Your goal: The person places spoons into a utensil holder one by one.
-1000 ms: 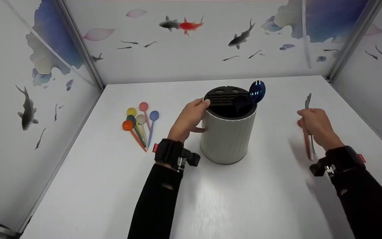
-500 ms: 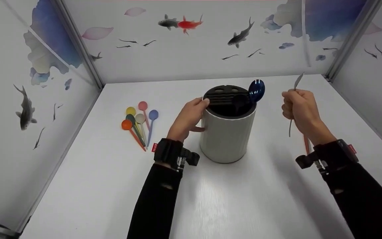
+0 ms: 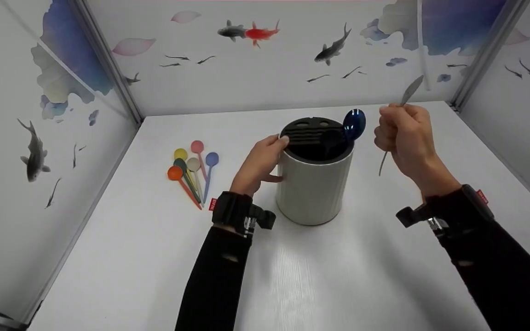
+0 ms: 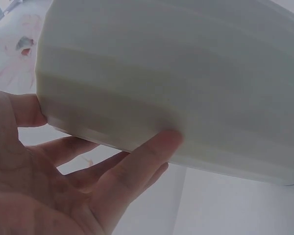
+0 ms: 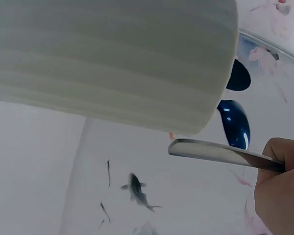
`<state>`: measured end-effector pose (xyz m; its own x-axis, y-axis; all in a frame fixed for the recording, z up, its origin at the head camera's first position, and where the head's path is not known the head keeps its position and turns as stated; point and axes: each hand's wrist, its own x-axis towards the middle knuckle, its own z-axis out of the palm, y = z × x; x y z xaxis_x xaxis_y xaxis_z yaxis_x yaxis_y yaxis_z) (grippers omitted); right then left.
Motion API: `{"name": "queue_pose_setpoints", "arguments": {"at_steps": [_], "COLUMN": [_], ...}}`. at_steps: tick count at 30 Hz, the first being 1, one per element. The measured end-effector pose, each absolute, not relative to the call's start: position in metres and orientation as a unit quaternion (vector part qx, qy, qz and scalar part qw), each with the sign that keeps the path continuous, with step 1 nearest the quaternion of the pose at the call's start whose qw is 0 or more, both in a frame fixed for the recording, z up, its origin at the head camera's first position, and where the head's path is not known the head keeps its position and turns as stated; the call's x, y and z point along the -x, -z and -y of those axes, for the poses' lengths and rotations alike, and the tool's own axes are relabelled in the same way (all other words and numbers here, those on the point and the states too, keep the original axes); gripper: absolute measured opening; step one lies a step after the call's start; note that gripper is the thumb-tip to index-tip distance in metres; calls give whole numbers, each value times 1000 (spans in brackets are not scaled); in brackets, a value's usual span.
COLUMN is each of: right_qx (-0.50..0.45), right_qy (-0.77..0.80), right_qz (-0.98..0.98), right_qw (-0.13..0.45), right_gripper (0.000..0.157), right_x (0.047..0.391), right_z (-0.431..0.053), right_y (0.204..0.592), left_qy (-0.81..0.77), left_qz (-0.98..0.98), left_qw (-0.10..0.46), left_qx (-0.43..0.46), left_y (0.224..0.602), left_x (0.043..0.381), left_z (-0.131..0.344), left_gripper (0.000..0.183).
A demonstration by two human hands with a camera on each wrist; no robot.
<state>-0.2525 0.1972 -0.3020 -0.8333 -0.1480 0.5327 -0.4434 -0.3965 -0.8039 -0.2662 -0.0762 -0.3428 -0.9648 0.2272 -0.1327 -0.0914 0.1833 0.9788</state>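
Note:
A pale ribbed utensil holder [image 3: 313, 193] with a slotted black lid [image 3: 311, 133] stands upright on the table. My left hand [image 3: 258, 165] grips its left side, with one fingertip at the rim; in the left wrist view the hand [image 4: 103, 181] has a digit pressed on the wall. A shiny blue spoon [image 3: 354, 124] rises bowl-up from the holder's right side, with a dark round bowl [image 5: 239, 76] beside it in the right wrist view. My right hand [image 3: 405, 138] holds a silver table knife [image 3: 412, 89] in its fist, blade up, its handle end [image 5: 206, 148] pointing down, right of the holder.
Several coloured spoons [image 3: 191, 172] lie fanned out on the white table [image 3: 131, 257] to the left. White walls [image 3: 265, 87] printed with fish stand at the back and both sides.
My right hand has lifted the knife off the table and brought it up and left towards the holder. Its arm now covers the orange piece on the right. My left hand has stayed put.

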Motion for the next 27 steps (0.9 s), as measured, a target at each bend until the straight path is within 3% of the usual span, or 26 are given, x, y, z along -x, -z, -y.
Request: {"name": "queue_pose_setpoints", "arguments": {"at_steps": [16,27], "right_qx": [-312,-321], "right_qy": [-822,-803], "right_qz": [455,474], "right_qw": [145,166], "right_gripper": [45,45], "right_x": [257,262], "right_z": [-155,-131], "right_y": [267,280], "left_qy": [-639,-640], "left_qz": [-758,-759], "left_qw": [120,114], "left_qx": [-41,-44], "left_y": [342,344], "left_x": [266,266], "left_z": [78,76], "left_gripper": [50,48]}}
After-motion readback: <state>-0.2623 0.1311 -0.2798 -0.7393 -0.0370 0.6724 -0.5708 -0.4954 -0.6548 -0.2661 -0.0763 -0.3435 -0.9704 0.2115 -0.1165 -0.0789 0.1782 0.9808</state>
